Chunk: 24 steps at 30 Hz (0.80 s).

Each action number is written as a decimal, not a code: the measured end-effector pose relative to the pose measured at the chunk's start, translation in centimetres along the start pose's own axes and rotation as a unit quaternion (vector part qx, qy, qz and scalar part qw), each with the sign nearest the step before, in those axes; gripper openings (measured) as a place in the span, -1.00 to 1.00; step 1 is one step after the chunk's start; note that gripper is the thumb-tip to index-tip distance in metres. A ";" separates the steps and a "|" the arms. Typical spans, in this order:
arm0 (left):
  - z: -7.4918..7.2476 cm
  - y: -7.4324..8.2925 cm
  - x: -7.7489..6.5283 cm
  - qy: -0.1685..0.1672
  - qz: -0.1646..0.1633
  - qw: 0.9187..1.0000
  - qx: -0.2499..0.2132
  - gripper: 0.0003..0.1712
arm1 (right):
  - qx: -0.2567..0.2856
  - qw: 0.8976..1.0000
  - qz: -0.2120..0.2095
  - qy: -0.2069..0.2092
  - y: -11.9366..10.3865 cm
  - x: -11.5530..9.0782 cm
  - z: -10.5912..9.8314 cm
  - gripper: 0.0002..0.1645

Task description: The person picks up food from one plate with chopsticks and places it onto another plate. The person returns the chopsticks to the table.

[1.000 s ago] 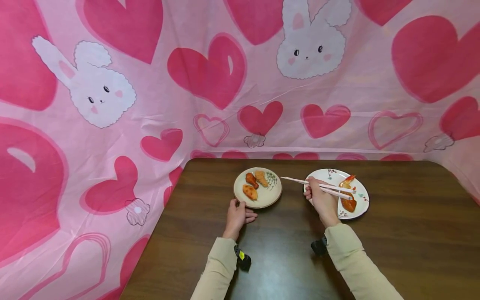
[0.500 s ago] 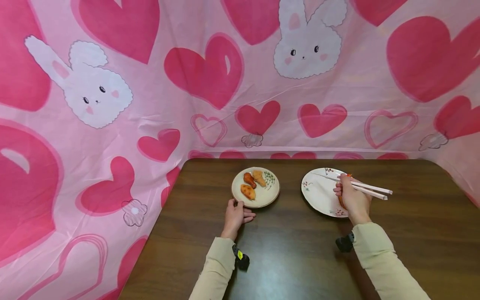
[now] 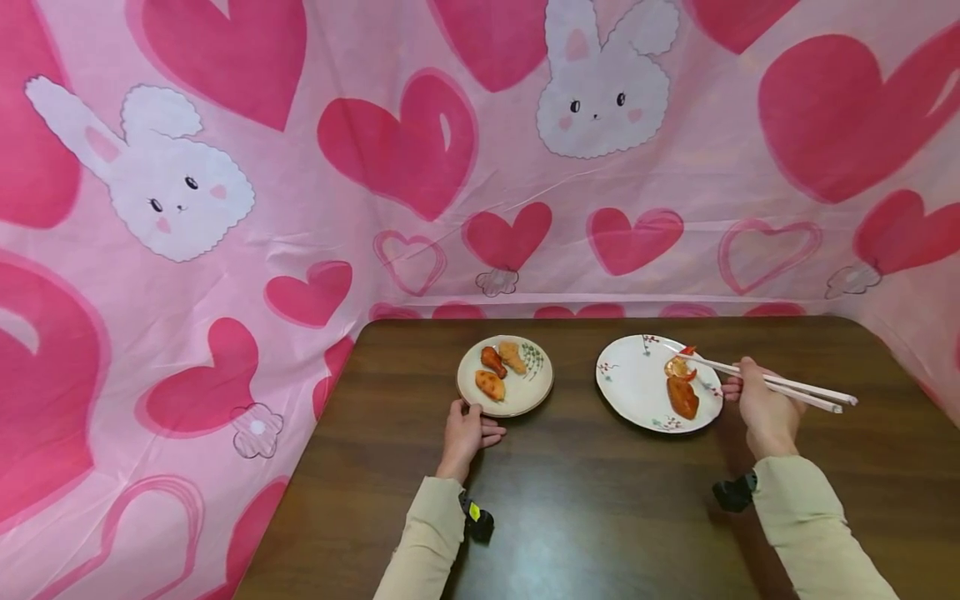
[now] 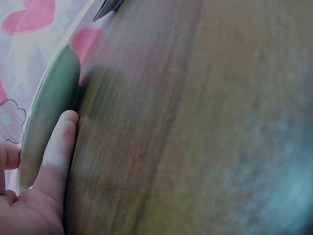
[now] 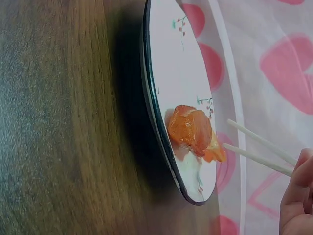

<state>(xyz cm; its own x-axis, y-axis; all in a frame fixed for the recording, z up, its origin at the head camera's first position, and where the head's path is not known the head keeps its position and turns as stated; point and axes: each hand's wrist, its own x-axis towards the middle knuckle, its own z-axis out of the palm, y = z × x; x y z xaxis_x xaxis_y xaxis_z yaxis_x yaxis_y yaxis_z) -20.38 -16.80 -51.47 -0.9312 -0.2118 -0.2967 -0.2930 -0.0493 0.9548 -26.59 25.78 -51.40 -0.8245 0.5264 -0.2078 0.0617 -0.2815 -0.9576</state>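
My right hand grips a pair of white chopsticks just right of an oval white plate with painted sprigs. Their tips reach over a shrimp at the plate's far right. Below it lies a glazed brown chicken wing. In the right wrist view the chopstick tips stand slightly apart beside the food. With my left hand I pinch the near rim of a smaller cream plate, one finger lying along its underside. It bears a drumstick, a breaded piece and a browned, crescent-shaped piece.
Both plates stand toward the far side of a dark wooden table. A pink cloth with hearts and rabbits hangs behind and to the left. Each wrist wears a small black camera, such as the one on the right.
My right hand has moved rightward across the oval plate with the chopsticks, uncovering the food there; their tips now lie over the shrimp. The left hand stays at the cream plate's rim.
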 end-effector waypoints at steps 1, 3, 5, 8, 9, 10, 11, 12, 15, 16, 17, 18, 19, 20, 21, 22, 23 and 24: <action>-0.1 0.1 0.0 -0.002 0.001 1.000 -0.001 -0.50 | 0.003 1.000 -0.004 -0.001 0.0 0.0 -0.1 -0.68; -0.1 0.4 -0.3 -0.006 -0.001 1.000 -0.002 -0.50 | -0.005 1.000 -0.001 0.002 -0.5 -0.7 0.1 -0.69; -0.1 1.1 -0.9 -0.010 0.000 1.000 0.001 -0.50 | -0.005 1.000 0.006 0.012 -1.1 -1.7 0.6 -0.70; 0.0 2.2 -2.0 -0.013 -0.002 1.000 0.008 -0.51 | -0.008 0.999 0.029 0.030 -2.7 -3.8 1.5 -0.74; 0.1 2.6 -2.4 -0.013 -0.002 1.000 0.009 -0.51 | 0.003 0.999 0.034 0.034 -3.1 -4.2 1.7 -0.74; 0.1 2.9 -2.7 -0.012 -0.001 1.000 0.010 -0.51 | 0.013 0.998 0.041 0.036 -3.4 -4.7 1.9 -0.75; 0.1 3.0 -2.9 -0.011 -0.002 1.000 0.011 -0.51 | 0.018 0.998 0.047 0.038 -3.7 -5.1 2.1 -0.75; 0.2 3.0 -2.9 -0.010 -0.002 1.000 0.010 -0.52 | 0.022 0.998 0.053 0.038 -4.0 -5.4 2.3 -0.75; 0.1 2.5 -2.4 -0.011 0.001 1.000 0.001 -0.53 | 0.026 0.997 0.061 0.037 -4.2 -5.7 2.6 -0.74; 0.0 2.0 -2.0 -0.011 0.002 1.000 -0.001 -0.53 | 0.026 0.997 0.063 0.038 -4.2 -5.7 2.7 -0.75; 0.0 1.6 -1.6 -0.009 0.003 1.000 -0.003 -0.54 | 0.020 0.997 0.063 0.039 -4.1 -5.6 2.8 -0.74; 0.0 1.5 -1.5 -0.010 0.002 1.000 -0.004 -0.54 | 0.016 0.997 0.065 0.040 -4.0 -5.5 2.9 -0.75; 0.0 1.5 -1.5 -0.011 0.002 1.000 -0.005 -0.54 | 0.011 0.997 0.065 0.039 -3.9 -5.5 3.1 -0.75; 0.0 1.5 -1.5 -0.011 0.003 1.000 -0.006 -0.53 | 0.005 0.997 0.065 0.037 -3.8 -5.4 3.2 -0.75; 0.0 1.6 -1.7 -0.012 0.005 1.000 -0.006 -0.53 | 0.000 0.997 0.064 0.035 -3.7 -5.2 3.3 -0.75; 0.0 1.9 -2.0 -0.012 0.004 1.000 -0.004 -0.53 | -0.012 0.997 0.062 0.032 -3.6 -5.2 3.5 -0.74; 0.0 2.3 -2.3 -0.013 0.004 1.000 -0.004 -0.53 | -0.034 0.997 0.057 0.027 -3.5 -5.1 3.6 -0.72; 0.0 2.7 -2.8 -0.015 0.003 1.000 -0.004 -0.53 | -0.049 0.997 0.052 0.026 -3.4 -5.0 3.7 -0.71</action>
<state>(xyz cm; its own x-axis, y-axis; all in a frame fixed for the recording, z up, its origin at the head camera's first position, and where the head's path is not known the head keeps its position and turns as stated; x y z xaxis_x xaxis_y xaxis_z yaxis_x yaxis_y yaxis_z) -18.62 -16.34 -48.05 -0.9393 -0.1822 -0.2908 -0.2854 -0.0557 0.9568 -24.80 21.11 -46.38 -0.7806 0.5400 -0.3148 0.2024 -0.2581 -0.9447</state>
